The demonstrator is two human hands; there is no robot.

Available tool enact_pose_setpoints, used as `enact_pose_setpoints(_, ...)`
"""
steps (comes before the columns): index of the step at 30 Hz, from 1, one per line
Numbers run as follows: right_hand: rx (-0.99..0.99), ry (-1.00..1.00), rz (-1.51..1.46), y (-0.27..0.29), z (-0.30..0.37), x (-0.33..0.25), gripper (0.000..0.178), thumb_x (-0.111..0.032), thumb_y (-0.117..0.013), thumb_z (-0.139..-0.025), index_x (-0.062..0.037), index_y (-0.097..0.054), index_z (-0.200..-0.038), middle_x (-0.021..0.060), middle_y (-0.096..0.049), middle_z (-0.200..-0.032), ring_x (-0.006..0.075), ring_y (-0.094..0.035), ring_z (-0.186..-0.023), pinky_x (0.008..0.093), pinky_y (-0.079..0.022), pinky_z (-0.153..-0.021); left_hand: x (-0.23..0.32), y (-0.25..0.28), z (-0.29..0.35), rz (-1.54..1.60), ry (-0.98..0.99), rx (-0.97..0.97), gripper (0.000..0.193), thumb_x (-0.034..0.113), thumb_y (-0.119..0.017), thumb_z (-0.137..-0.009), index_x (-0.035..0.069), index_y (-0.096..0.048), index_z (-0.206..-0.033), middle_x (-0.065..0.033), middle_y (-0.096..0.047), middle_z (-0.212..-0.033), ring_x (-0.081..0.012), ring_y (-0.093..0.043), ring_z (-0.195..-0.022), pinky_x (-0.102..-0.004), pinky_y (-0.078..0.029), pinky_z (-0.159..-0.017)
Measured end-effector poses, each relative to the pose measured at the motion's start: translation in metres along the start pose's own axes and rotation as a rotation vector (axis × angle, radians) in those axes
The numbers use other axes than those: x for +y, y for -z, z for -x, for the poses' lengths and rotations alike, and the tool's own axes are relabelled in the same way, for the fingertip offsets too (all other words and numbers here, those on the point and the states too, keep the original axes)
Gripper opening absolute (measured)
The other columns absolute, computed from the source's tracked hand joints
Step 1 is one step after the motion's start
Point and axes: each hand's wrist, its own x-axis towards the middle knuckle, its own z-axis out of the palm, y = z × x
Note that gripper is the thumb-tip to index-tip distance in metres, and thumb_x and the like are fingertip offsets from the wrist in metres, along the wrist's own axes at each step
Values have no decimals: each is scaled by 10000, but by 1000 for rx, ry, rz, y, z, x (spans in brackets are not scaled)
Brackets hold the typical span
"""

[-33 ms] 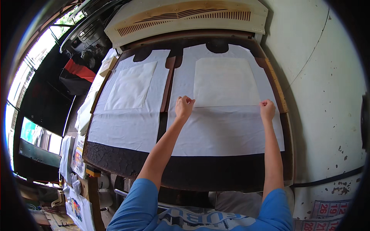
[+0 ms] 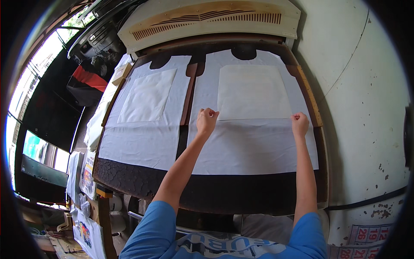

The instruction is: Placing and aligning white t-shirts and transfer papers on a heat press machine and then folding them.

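Two pale cut fabric panels lie side by side on a dark padded press bed, each with a curved neckline at its far end. On the right panel (image 2: 250, 149) rests a white paper sheet (image 2: 253, 93), nearly rectangular. My left hand (image 2: 208, 121) pinches the sheet's near left corner, fingers closed. The near right corner is between the closed fingertips of my right hand (image 2: 300, 124). A second white paper sheet (image 2: 148, 96) lies flat on the left panel (image 2: 140, 144), untouched.
A cream vented machine housing (image 2: 209, 21) spans the bed's far end. The dark bed (image 2: 241, 190) shows along the near edge. Folded white garments (image 2: 95, 127) and a small box (image 2: 121, 74) sit at the left. A pale wall (image 2: 358, 108) closes off the right side.
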Motion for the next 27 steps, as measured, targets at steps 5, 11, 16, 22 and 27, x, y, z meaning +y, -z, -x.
enact_pose_setpoints(5,10,131,-175,40,58,-23,146,-100,-654,-698,3,-550,-699,101,-563,-680,237,-546,-635,332,-428,-589,-3,63,62,203,-281,-35,127,148,-636,-751,28,-593,-748,-125,-550,-792,-306,-544,-747,-365,-428,-645)
enact_pose_setpoints(11,-43,179,-232,94,213,-70,148,-83,-609,-788,12,-522,-717,66,-475,-656,181,-423,-575,295,-375,-552,-52,170,191,187,-243,-18,99,94,-626,-762,16,-566,-750,-84,-510,-752,-201,-513,-524,-306,-417,-498)
enact_pose_setpoints(16,-176,218,-237,128,349,-142,122,-63,-611,-792,2,-535,-722,51,-444,-647,137,-394,-513,250,-325,-461,-105,241,282,145,-111,-59,100,131,-618,-771,40,-578,-762,-76,-530,-792,-242,-571,-625,-316,-457,-539)
enact_pose_setpoints(22,-320,296,-179,121,441,-174,87,-94,-606,-793,-17,-583,-759,77,-543,-738,201,-537,-562,299,-424,-504,-174,299,306,94,-71,138,80,93,-621,-760,35,-579,-725,-80,-540,-771,-233,-549,-572,-317,-438,-511)
enact_pose_setpoints(27,-274,242,-6,111,456,-180,111,-121,-568,-808,-38,-575,-735,77,-538,-719,238,-537,-575,321,-422,-509,-201,303,296,56,-73,191,86,120,-607,-775,51,-580,-733,-76,-543,-783,-243,-553,-566,-321,-439,-506)
